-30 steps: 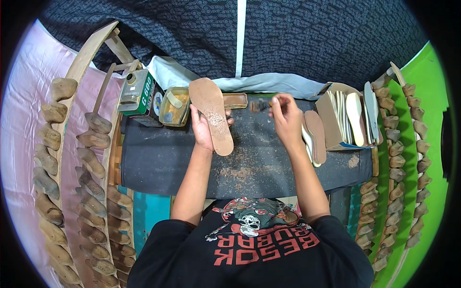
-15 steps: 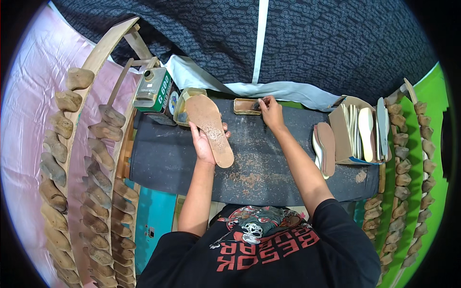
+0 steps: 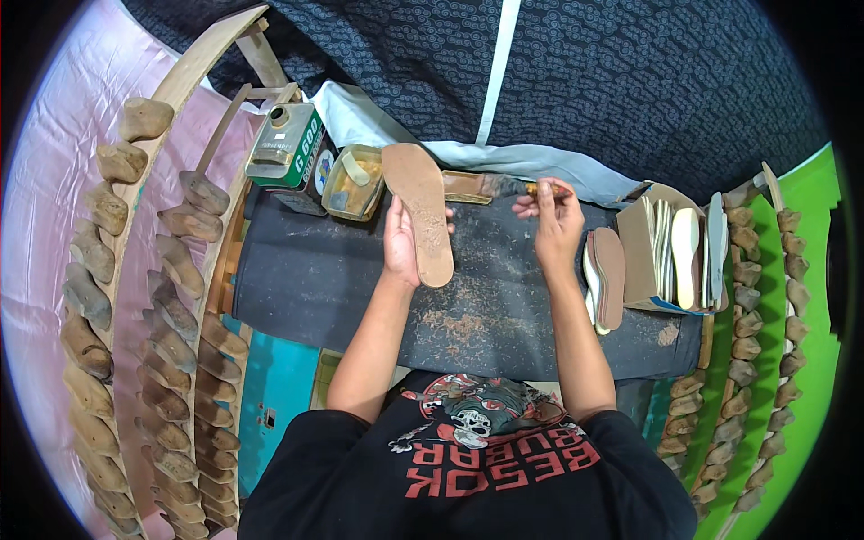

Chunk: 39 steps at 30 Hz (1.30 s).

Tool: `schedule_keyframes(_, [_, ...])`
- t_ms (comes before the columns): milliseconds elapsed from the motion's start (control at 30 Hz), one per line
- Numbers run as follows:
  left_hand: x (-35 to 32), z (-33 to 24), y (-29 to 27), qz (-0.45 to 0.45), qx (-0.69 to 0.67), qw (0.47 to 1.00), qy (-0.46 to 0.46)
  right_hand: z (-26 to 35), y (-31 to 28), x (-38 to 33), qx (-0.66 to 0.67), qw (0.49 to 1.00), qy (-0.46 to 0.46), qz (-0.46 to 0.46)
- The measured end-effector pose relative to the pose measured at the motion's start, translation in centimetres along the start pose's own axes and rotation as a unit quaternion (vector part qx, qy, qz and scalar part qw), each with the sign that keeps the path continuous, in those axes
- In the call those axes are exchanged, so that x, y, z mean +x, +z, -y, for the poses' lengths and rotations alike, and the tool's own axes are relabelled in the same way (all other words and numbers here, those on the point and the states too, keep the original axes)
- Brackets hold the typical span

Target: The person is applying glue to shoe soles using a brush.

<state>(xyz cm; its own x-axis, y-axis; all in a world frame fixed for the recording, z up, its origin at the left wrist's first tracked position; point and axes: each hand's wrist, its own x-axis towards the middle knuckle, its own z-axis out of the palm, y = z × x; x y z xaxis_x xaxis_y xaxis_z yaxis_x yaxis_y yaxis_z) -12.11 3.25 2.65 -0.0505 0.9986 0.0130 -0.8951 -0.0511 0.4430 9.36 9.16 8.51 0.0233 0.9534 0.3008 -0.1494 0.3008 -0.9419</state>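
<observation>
My left hand [image 3: 400, 243] grips a brown shoe insole [image 3: 419, 207] by its edges, tilted above the dark cloth, its broad end away from me. Part of its surface looks speckled and rough. To the right, my right hand [image 3: 560, 219] is closed round the yellowish handle of a brush [image 3: 511, 186], whose dark, worn bristles point left. Those bristles are beside and partly over a small shallow rectangular tray [image 3: 467, 199]. Left of the insole stands a yellowish plastic tub [image 3: 365, 214] with a pale scraper-like piece in it.
A metal can [image 3: 286, 155] stands at the back left. On the right are stacked insoles [image 3: 607, 277] and a cardboard box [image 3: 637, 270] full of more. Crumbs [image 3: 459, 322] litter the cloth-covered table [image 3: 297, 288]. Racks of wooden shoe lasts [image 3: 96, 409] flank both sides.
My right hand has moved right from the tray, and the brush now shows in it. My left hand has brought the insole right, uncovering the tub.
</observation>
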Motion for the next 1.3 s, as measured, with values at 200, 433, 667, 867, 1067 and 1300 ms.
schedule_keyframes(200, [1.3,2.0,3.3,-0.057,-0.049,0.995,-0.064,5.5,1.0,-5.6,0.016,0.998,0.015,0.065])
schedule_keyframes(433, [2.7,2.8,4.9,-0.002,-0.043,0.997,-0.064,7.1,0.2,-7.9,-0.077,0.996,0.006,0.051])
schedule_keyframes(667, [2.6,4.3,5.0,0.05,0.016,0.994,-0.1,7.2,0.0,-6.5,-0.117,0.992,-0.053,-0.008])
schedule_keyframes(867, [3.5,3.6,4.1,0.059,-0.01,0.993,-0.103,8.4,-0.6,-8.7,-0.123,0.992,-0.013,0.036])
schedule_keyframes(1067, [3.5,4.5,4.5,0.023,0.018,0.993,-0.115,7.8,0.0,-6.7,-0.078,0.996,-0.034,-0.002])
schedule_keyframes(1300, [3.8,3.8,3.9,0.047,0.004,0.992,-0.115,8.5,-1.6,-8.1,-0.106,0.993,-0.034,-0.045])
